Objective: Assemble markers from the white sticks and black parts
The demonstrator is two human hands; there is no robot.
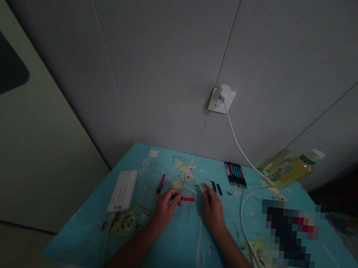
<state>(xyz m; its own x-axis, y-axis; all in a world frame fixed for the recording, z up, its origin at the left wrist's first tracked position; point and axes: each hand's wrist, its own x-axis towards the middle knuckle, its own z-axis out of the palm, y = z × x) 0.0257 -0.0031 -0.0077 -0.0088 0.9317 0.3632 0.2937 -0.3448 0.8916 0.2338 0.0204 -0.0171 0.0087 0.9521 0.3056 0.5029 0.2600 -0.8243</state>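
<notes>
My left hand (166, 207) is closed around a pen part with a red barrel (188, 199), which points right from the fingertips. Opposite it, my right hand (212, 208) has its fingers drawn together at the ends of two thin white sticks (199, 184); they look like pen refills, and I cannot tell whether both are held. Left of my left hand lies a red and black pen piece (161, 183). Small black pen parts (216, 188) rest just beyond my right hand. Farther back, a row of several dark pens (235, 174) lies side by side.
A white power strip or box (122, 190) lies on the left of the blue patterned tabletop (92, 231). At the right stand a bottle of yellow liquid (292, 171) and a blurred-out dark object (290, 235). A white cable (243, 217) runs from the wall plug (223, 97) across the table.
</notes>
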